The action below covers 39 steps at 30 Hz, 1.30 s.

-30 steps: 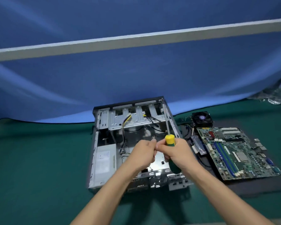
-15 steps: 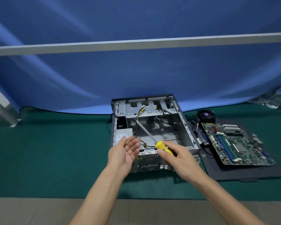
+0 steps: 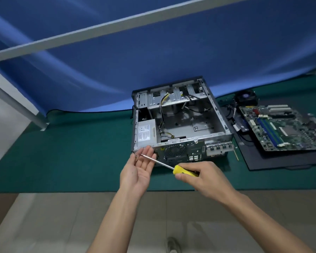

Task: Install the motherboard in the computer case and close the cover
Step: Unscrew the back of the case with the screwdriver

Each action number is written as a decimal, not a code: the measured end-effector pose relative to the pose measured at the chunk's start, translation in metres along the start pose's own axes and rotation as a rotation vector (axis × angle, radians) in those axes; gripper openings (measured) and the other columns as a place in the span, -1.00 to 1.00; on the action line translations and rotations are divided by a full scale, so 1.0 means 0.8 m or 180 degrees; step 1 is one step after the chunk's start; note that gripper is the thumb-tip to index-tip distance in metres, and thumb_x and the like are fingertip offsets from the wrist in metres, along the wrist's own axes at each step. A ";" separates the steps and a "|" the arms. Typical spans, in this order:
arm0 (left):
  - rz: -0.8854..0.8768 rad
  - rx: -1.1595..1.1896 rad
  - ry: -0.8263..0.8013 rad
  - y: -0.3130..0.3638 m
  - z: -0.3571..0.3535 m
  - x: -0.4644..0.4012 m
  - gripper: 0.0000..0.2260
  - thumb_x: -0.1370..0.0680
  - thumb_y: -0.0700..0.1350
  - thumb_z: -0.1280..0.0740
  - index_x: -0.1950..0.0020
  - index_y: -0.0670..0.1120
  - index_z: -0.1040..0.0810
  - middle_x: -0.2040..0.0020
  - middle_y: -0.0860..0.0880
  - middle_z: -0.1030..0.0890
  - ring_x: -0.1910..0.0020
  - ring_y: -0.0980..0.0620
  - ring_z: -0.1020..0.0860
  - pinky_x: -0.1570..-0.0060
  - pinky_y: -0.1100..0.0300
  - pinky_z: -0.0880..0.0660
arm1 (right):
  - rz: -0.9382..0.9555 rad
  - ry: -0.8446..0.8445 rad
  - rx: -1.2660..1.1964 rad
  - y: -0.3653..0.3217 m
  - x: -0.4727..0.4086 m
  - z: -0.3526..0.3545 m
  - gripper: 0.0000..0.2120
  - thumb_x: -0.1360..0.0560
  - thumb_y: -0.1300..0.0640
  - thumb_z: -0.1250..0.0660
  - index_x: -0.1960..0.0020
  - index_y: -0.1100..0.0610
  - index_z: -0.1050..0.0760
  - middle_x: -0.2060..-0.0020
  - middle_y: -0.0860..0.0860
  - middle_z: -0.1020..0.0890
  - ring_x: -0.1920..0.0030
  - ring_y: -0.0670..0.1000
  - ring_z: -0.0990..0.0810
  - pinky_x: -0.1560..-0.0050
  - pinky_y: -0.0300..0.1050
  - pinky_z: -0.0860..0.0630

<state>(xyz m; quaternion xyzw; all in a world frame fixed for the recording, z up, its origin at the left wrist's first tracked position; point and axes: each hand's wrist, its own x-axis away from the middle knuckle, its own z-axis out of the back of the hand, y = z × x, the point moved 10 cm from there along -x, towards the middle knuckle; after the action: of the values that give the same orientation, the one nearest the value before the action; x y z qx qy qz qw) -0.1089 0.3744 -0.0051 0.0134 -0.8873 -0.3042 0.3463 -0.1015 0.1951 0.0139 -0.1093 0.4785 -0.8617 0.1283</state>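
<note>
The open metal computer case [image 3: 179,123] lies on the green table mat, its inside bare except for cables and a power supply [image 3: 146,133] at the left. The green motherboard [image 3: 281,128] lies on a black mat to the right of the case. My right hand [image 3: 206,178] grips a yellow-handled screwdriver [image 3: 184,171] in front of the case. Its shaft tip rests over my left hand [image 3: 139,170], which is held palm up with straight fingers. A small screw [image 3: 136,156] lies on its fingers.
A black cooler fan [image 3: 245,97] sits behind the motherboard, with loose cables [image 3: 233,117] between it and the case. A blue cloth hangs behind the table. The grey frame leg [image 3: 16,105] stands at the left. The tiled floor lies below the table's front edge.
Both hands have drawn back out of the case to its front. My left hand has opened palm up, and the screwdriver has tipped from upright to lying across it.
</note>
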 end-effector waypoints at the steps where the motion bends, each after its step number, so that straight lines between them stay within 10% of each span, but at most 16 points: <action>1: -0.0025 -0.0057 -0.0001 0.002 0.007 0.000 -0.68 -0.67 -0.11 -0.04 0.02 -0.26 -0.49 0.25 -0.17 -0.68 0.22 -0.05 -0.66 0.15 -0.02 -0.51 | -0.0029 -0.0039 0.0051 0.002 0.002 -0.007 -0.68 -0.39 -0.24 -0.40 -0.01 -0.53 -0.33 0.02 -0.32 -0.62 0.13 -0.16 -0.60 0.06 -0.13 -0.55; 15: -0.0211 -0.0314 -0.0002 0.019 0.042 -0.015 -0.71 -0.68 -0.14 -0.02 0.02 -0.26 -0.46 0.20 -0.20 -0.68 0.21 -0.08 -0.68 0.16 0.00 -0.53 | -0.0538 -0.0408 -0.0461 0.023 -0.014 -0.061 -0.86 -0.39 -0.14 -0.44 0.05 -0.28 -0.63 0.44 -0.14 -0.61 0.52 -0.19 -0.40 0.34 -0.22 -0.40; 22: -0.0297 -0.0580 -0.0017 0.008 0.038 -0.021 -0.70 -0.68 -0.14 -0.01 0.01 -0.29 -0.45 0.20 -0.20 -0.68 0.19 -0.10 -0.68 0.27 0.11 -0.59 | -0.0640 -0.0410 -0.0596 0.033 -0.009 -0.055 -0.87 -0.38 -0.13 -0.44 0.23 -0.40 -0.59 0.43 -0.07 -0.62 0.51 -0.14 -0.39 0.37 -0.16 -0.42; 34: -0.0349 -0.1244 0.0234 -0.023 0.095 -0.040 -0.73 -0.67 -0.14 -0.08 0.07 -0.27 -0.47 0.22 -0.20 -0.68 0.22 -0.07 -0.68 0.34 0.20 -0.59 | -0.0927 -0.0625 0.0336 0.058 0.002 -0.068 -0.75 -0.39 -0.22 -0.40 -0.05 -0.24 -0.63 0.51 -0.25 -0.48 0.45 -0.20 -0.40 0.39 -0.24 -0.30; 39: -0.0182 -0.1315 0.0238 -0.037 0.122 -0.053 -0.72 -0.66 -0.13 -0.08 0.06 -0.26 -0.48 0.21 -0.19 -0.68 0.21 -0.08 -0.68 0.32 0.18 -0.60 | -0.1383 -0.0981 -0.0515 0.082 0.012 -0.105 -0.89 -0.44 -0.08 -0.42 0.10 -0.09 -0.68 0.47 -0.06 -0.60 0.59 -0.05 -0.41 0.49 -0.26 -0.34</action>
<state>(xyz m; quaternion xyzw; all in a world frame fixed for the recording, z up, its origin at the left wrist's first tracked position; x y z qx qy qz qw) -0.1427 0.4118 -0.1032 -0.0215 -0.7919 -0.4887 0.3655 -0.1292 0.2254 -0.0851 -0.3490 0.4860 -0.8012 0.0026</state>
